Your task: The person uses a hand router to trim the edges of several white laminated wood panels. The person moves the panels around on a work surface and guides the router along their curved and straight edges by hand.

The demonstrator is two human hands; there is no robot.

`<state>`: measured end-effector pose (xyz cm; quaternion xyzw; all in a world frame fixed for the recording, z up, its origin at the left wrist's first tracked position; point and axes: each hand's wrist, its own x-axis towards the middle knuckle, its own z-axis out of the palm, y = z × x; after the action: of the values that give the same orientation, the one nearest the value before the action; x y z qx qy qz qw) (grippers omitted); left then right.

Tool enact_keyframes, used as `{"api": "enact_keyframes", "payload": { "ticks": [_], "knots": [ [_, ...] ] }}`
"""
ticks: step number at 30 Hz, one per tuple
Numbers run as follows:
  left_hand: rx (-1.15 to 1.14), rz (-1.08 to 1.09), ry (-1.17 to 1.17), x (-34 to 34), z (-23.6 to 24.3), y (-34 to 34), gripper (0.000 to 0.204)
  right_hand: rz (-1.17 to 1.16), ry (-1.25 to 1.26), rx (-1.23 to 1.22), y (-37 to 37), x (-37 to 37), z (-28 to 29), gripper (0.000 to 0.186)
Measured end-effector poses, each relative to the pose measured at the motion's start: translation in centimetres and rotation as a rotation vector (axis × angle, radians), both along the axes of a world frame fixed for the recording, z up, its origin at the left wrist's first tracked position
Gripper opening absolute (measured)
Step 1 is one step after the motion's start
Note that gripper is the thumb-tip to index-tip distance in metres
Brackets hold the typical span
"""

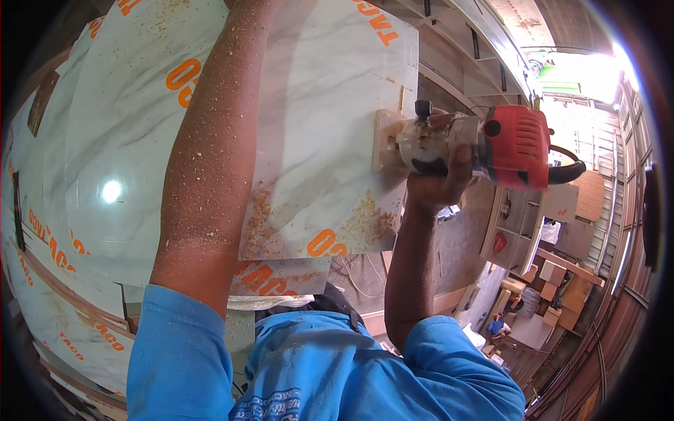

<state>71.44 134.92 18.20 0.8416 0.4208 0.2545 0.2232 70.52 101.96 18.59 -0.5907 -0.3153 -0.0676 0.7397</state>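
Observation:
A trim router [519,144] with a red motor housing and a dusty metal body lies sideways in my right hand [444,184], whose fingers wrap round the body. Its pale base plate [386,140] rests at the right edge of a white marble-patterned board [316,140] printed with orange lettering. A short slot-like line runs in from that edge, just above the base. My left forearm [210,140], speckled with sawdust, stretches across the board to the top of the picture, where the left hand is cut off. Sawdust [368,217] is scattered on the board near its lower corners.
More marble-patterned sheets [105,175] lie beneath and to the left. A shelf-like frame [477,49] stands at the upper right. Further off at lower right are cardboard boxes [569,295] and a person [498,328] low down. A thin cable [354,270] trails on the floor.

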Motion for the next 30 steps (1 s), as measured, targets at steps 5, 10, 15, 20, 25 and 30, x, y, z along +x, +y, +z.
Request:
{"api": "enact_keyframes", "payload": {
  "ticks": [5, 10, 15, 20, 25, 30],
  "knots": [
    [0.024, -0.013, 0.024, 0.3, 0.1, -0.1, 0.049, -0.117, 0.101, -0.018, -1.1, -0.5, -0.8, 0.045],
    [0.063, 0.005, 0.11, 0.3, 0.2, -0.2, 0.054, -0.243, 0.12, -0.017, -1.1, -1.2, -0.7, 0.053],
    [0.015, -0.017, 0.13, 0.1, 0.4, -0.1, 0.054, -0.042, 0.032, -0.103, -1.2, -1.6, 0.2, 0.054],
    [0.044, -0.011, 0.109, 0.3, 0.2, -0.2, 0.055, -0.061, 0.014, -0.066, -0.7, -2.0, 0.1, 0.055],
    [-0.022, -0.016, 0.142, 0.6, 0.3, 0.0, 0.054, -0.082, -0.068, -0.062, -0.9, -1.7, -0.8, 0.057],
    [0.079, 0.0, 0.108, 0.6, -0.1, 0.2, 0.051, -0.123, -0.014, 0.011, 0.3, -1.3, -1.1, 0.056]
  ]
}}
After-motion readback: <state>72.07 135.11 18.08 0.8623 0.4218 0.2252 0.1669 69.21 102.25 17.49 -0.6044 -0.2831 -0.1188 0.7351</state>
